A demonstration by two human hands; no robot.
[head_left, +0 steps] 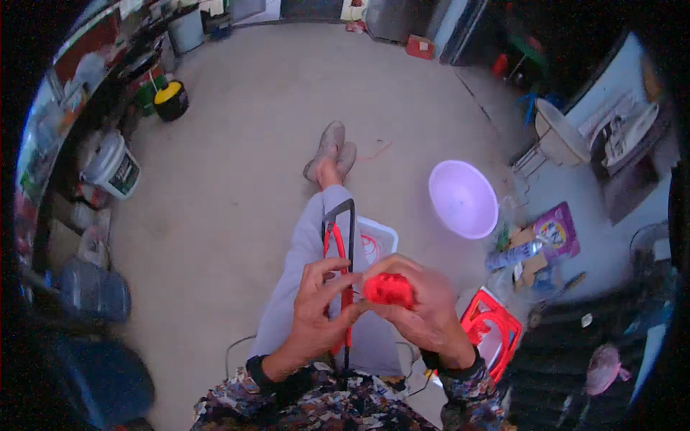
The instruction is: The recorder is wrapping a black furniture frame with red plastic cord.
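The bare concrete floor [237, 179] filled most of the frame, and I sat on it with my grey-trousered leg [309, 266] stretched toward the upper middle, ending in my pale worn shoes [330, 149]. At the far left edge a cluttered row of shelves [57, 122] curved along the rim, with a white plastic bucket [113, 167] just below it and a black tub with a yellow lid [171, 99] higher up. A round lilac plastic basin [463, 199] lay right of centre. Just beside my leg sat a white square plastic container [376, 241] with red cord coiled in it. At the lower right a red plastic frame [496, 327] lay on the floor near my right wrist, and above it a purple printed packet [557, 231] lay among scraps.

A thin black rectangular metal frame [343, 244] stood upright over my leg at the centre, red cord [335, 241] running along its inside. My left hand [316, 309] curled its fingers around the frame's lower part, the grip closed on it. My right hand [420, 305] was clamped around a small ball of red cord [388, 289], held just right of the frame, touching my left fingertips.
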